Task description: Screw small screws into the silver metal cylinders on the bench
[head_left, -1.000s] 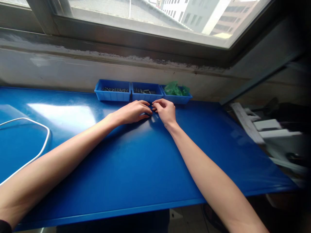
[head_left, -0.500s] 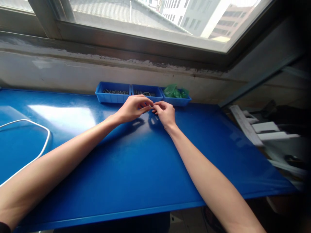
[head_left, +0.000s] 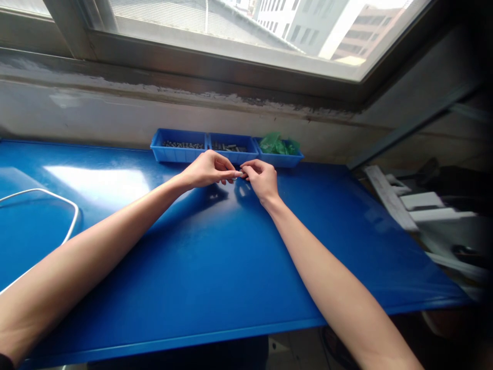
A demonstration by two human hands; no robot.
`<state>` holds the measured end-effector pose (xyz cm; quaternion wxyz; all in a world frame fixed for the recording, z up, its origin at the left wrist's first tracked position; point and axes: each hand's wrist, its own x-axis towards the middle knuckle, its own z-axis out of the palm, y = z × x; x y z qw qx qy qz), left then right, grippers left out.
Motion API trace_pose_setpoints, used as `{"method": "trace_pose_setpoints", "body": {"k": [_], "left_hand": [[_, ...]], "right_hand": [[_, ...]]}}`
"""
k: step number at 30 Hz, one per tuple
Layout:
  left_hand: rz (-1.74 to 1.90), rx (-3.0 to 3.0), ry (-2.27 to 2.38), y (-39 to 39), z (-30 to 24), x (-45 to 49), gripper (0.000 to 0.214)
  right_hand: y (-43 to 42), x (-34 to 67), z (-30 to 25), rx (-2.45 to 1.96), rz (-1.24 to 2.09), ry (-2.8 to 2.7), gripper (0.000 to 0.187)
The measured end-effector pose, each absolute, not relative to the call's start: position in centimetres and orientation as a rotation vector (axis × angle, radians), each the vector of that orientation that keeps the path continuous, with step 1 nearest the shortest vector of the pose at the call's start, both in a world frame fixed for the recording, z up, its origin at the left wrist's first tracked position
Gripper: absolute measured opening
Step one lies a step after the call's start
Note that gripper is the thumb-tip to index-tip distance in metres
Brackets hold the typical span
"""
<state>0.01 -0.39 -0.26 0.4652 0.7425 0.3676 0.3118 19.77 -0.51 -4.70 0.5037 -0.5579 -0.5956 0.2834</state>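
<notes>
Our left hand [head_left: 204, 169] and right hand [head_left: 264, 182], forearms angled inward, meet above the table [head_left: 215, 267] near its far edge, fingertips pinching a mostly hidden part [head_left: 242, 173] before the middle bin [head_left: 242, 155].

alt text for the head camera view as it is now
A left hand and right hand hover, fingertips close together, above a blue table; anything held is too small to make out. Behind stand three blue bins in a row, two with small grey parts, the right one with green plastic.

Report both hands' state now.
Bare left hand: pinched closed; anything held is too small to tell.
Bare right hand: pinched closed; anything held cannot be made out.
</notes>
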Motion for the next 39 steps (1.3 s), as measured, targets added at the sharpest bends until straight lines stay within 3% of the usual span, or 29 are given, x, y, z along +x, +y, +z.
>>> {"method": "trace_pose_setpoints", "body": {"k": [10,19,33,39], "left_hand": [[0.775,1.763,1.012,-0.3,0.1,0.0,0.053],[0.816,1.511,0.906,-0.3,0.1,0.2,0.038],[0.982,1.177,0.830,1.0,-1.0,-0.8,0.047],[1.115,1.095,0.727,0.9,-0.6,-0.4,0.039]], "right_hand": [[-0.5,19.6,-4.6,-1.351,0.692,-1.446,0.018],[-0.6,19.7,-4.6,-1.356,0.692,-1.456,0.018],[-0.6,19.8,-4.6,-1.354,0.694,-1.467,0.018],[-0.6,19.8,-4.6,-1.361,0.701,-1.460,0.018]]}}
